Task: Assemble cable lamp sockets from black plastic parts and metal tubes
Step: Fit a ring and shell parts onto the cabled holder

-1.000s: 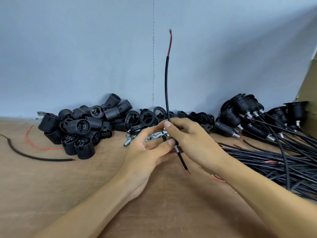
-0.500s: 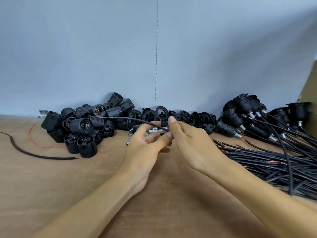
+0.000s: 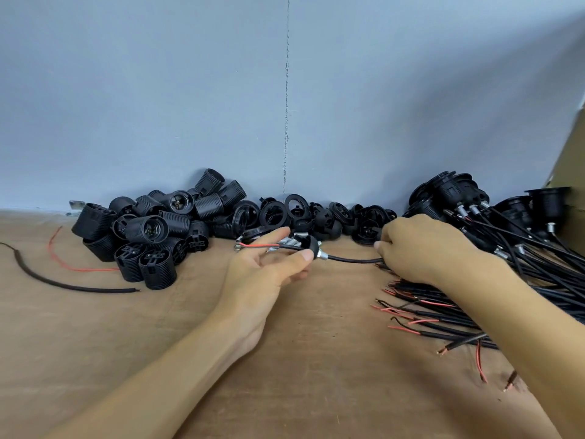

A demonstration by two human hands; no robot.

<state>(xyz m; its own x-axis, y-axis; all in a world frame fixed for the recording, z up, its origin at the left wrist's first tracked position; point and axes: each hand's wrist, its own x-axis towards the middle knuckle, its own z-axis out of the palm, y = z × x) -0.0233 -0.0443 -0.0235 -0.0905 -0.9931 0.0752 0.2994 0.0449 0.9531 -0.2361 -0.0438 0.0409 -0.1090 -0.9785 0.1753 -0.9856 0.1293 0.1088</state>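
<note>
My left hand (image 3: 269, 267) pinches a small black socket cap (image 3: 305, 245) with a short metal tube (image 3: 321, 254) on its right side. A black cable (image 3: 351, 259) runs out of the tube to my right hand (image 3: 421, 248), which grips it with curled fingers. The cable's red and black wire ends (image 3: 259, 246) stick out to the left of the cap over my left fingers. Both hands hover just above the brown table, in front of the row of black parts.
A heap of black threaded socket bodies (image 3: 152, 236) lies at the back left. Black rings and caps (image 3: 316, 217) line the wall. Finished sockets with cables (image 3: 474, 210) pile up at the right, above loose cables (image 3: 443, 315). A stray black cable (image 3: 63, 283) and red wire (image 3: 72, 264) lie left.
The cable stood upright one second ago, then tipped flat. Now my right hand has slid right along it, and the cap with the tube sits on the cable at my left hand.
</note>
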